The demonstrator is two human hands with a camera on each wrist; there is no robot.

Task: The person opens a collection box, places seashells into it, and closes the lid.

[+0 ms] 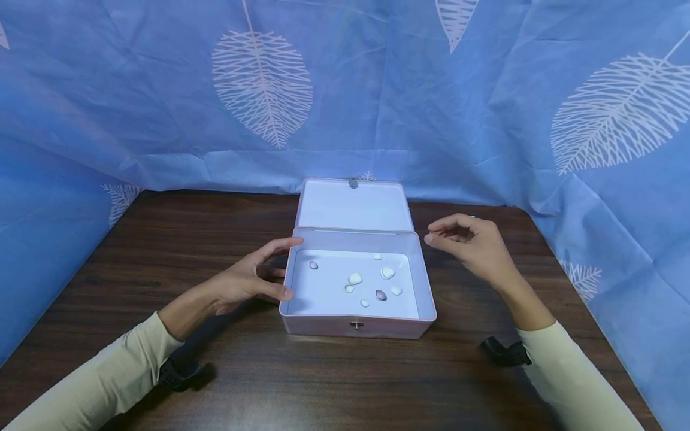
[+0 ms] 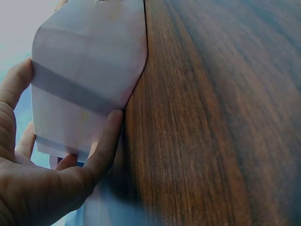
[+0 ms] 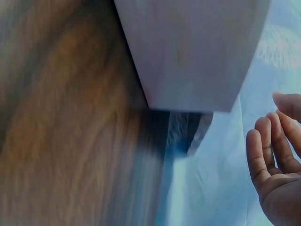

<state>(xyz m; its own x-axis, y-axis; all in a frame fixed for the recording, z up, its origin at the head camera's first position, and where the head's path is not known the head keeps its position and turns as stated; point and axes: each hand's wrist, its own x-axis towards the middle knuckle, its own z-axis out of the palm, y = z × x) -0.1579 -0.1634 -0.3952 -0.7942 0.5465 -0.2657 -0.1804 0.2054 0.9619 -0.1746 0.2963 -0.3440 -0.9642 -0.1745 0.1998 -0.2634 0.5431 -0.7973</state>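
A pale pinkish-white box (image 1: 358, 327) stands on the table with its hinged lid (image 1: 353, 205) raised at the back. Several small white shells (image 1: 387, 272) lie scattered on its floor, with a darker shell (image 1: 381, 295) near the front and a small dark-edged shell (image 1: 314, 265) near the left wall. My left hand (image 1: 245, 280) rests spread fingers and thumb against the box's left side (image 2: 84, 70), two tips reaching its rim. Beyond the right wall my right hand (image 1: 469, 245) hovers apart from the box, fingers loosely bent. In the right wrist view nothing shows between its fingers (image 3: 263, 141).
A dark wooden table (image 1: 302, 383) carries the box. Behind it and along both sides hangs a blue cloth (image 1: 388, 108) printed with white leaves. A small metal clasp (image 1: 356, 325) is on the box front. Black wrist devices (image 1: 504, 352) sit below both sleeves.
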